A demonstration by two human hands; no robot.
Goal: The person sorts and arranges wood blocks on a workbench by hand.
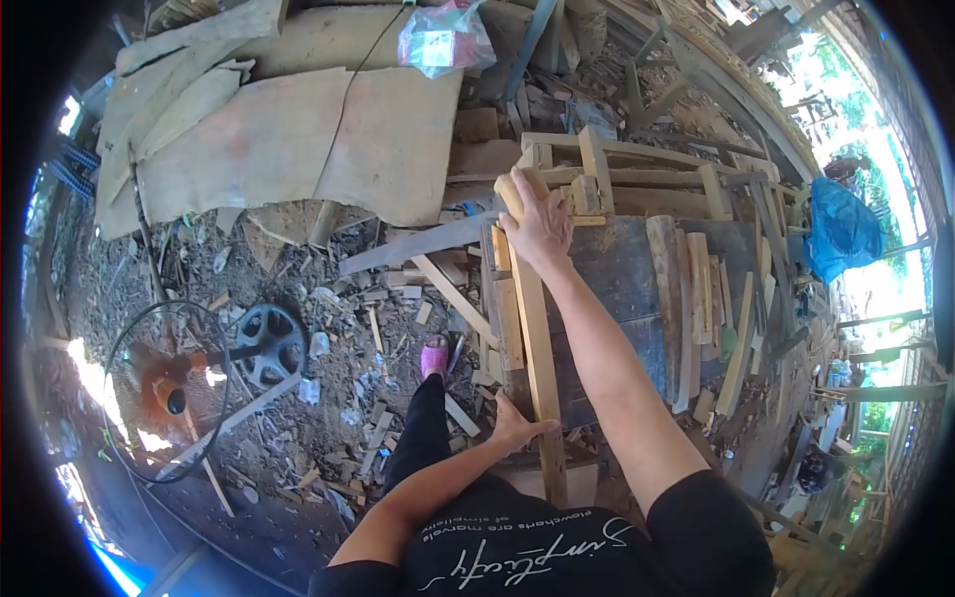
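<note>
My left hand (519,426) holds a long squared wooden beam (537,348) near its close end, with one digit across its top and the other fingers along the left side. The beam lies lengthwise along the left edge of a dark-topped workbench (619,358). At the beam's far end my right hand (542,227) is closed around a light-brown wooden block (509,195). The palm hides part of that block, so I cannot tell what kind of piece it is. A grey saw blade (418,245) sticks out leftward from beside the right hand, over the littered ground.
Several wooden strips (700,289) lie on the bench's right side. Plywood sheets (288,144) cover the ground at back left, near a plastic bag (446,40). A fan (167,388) stands at left. Wood scraps surround my pink shoe (435,355). A blue bag (844,231) hangs at right.
</note>
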